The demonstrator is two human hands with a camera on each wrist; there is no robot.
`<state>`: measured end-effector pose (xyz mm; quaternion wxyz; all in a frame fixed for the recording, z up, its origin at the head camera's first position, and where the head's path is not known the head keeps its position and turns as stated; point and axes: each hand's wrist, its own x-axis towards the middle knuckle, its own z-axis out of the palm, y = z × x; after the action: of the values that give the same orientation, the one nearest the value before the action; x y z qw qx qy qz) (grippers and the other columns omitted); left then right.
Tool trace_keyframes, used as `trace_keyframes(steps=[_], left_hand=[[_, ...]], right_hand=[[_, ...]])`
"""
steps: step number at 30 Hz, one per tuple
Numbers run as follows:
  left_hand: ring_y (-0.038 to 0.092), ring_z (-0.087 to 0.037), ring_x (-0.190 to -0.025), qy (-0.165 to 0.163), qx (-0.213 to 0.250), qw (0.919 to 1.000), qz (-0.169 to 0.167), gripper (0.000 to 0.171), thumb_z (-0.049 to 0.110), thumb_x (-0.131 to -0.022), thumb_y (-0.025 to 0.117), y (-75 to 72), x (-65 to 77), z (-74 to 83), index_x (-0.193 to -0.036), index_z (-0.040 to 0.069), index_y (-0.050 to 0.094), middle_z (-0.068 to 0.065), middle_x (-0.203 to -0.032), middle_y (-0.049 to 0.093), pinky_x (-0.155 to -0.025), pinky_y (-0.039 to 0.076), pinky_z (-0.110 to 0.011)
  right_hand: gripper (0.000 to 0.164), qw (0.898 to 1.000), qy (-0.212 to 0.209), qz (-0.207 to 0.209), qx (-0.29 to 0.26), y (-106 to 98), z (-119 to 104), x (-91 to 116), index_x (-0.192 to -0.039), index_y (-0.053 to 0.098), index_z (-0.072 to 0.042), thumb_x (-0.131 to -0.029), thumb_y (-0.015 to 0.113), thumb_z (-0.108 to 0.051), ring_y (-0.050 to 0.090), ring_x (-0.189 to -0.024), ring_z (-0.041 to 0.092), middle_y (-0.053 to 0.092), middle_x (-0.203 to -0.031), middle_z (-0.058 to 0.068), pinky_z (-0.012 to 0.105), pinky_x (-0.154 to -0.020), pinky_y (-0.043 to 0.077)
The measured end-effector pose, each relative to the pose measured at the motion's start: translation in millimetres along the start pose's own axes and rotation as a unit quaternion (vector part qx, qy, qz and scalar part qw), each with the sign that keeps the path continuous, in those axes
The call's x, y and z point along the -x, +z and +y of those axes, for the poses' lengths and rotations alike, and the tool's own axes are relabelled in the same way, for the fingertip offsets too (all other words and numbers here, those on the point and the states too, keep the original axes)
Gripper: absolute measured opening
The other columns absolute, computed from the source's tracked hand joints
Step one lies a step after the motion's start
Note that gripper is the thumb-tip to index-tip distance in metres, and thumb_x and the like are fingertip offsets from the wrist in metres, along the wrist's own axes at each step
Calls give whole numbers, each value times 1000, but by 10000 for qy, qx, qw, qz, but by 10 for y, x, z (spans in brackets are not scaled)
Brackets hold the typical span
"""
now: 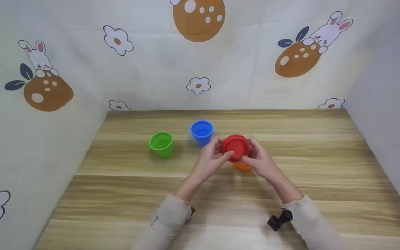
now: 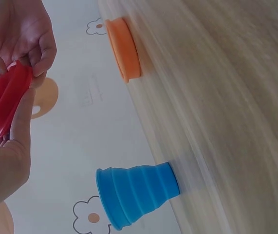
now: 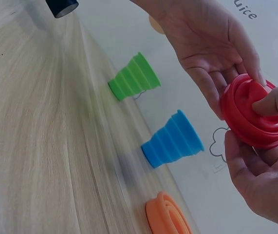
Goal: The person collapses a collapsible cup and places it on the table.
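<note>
- Red cup (image 1: 237,146), collapsed: above the worktop (image 1: 221,211), pinched by fingers of left hand (image 1: 209,159) and right hand (image 1: 261,160).
- Orange cup (image 1: 243,166): collapsed, on worktop.
- Blue cup (image 1: 202,132), green cup (image 1: 162,145): upright, extended.

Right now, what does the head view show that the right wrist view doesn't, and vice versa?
Head only: the printed rabbit heads on the backdrop, and the pale sleeves.

Right wrist only: partial lettering reading "uice", at the top edge.

Both: the left hand and right hand holding the flattened red cup; the standing green cup and blue cup; and the flattened orange cup, partly hidden in head, cut off by the frame in right wrist.
</note>
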<state>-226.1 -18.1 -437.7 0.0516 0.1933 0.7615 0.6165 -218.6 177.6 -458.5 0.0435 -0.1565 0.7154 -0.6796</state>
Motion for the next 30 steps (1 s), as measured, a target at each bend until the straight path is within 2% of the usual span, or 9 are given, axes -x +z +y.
trace_keyframes(steps=[6, 11, 17, 23, 30], left_hand=[[66, -24, -112, -2, 101, 9999, -11, 42, 18, -92, 71, 3, 5, -2, -128, 3, 55, -14, -125, 67, -94, 58, -30], [65, -25, -114, 60, 25, 10000, -34, 44, 17, -91, 73, -3, 15, -10, -128, 3, 54, -14, -126, 66, -97, 57, -33], [65, -24, -111, 53, -126, 9999, 21, 44, 20, -90, 73, -19, 7, -7, -127, 4, 54, -13, -123, 67, -98, 57, -35], [66, -26, -109, 211, -185, 9995, 129, 42, 18, -91, 73, -47, -2, -18, -124, 1, 54, -15, -120, 67, -97, 57, -33], [65, -24, -113, 232, -259, 9992, 213, 40, 14, -91, 72, -80, -8, 0, -125, 2, 54, -13, -121, 66, -102, 55, -35]], right_hand=[[39, 9997, 24, 253, -53, 16, -5, -10, -127, 47, 3, -89, 55, 9, 64, -98, 12, 68, -107, -5, 23, -88, 57], [39, 9988, -156, 470, 42, 8, -5, -10, -126, 48, 7, -88, 54, 12, 63, -97, 11, 67, -106, -8, 20, -89, 54], [41, 9995, -115, 195, 240, -64, -5, 8, -130, 48, 7, -91, 63, 4, 63, -103, 9, 67, -111, -11, 19, -94, 52], [50, 9997, -8, -184, 131, -124, -13, 4, -134, 46, 8, -91, 69, -5, 66, -106, 9, 65, -118, -6, 20, -95, 54], [44, 9998, 198, -47, -78, -149, -12, 3, -131, 51, 4, -93, 68, -9, 68, -105, 11, 66, -115, -5, 24, -93, 57]])
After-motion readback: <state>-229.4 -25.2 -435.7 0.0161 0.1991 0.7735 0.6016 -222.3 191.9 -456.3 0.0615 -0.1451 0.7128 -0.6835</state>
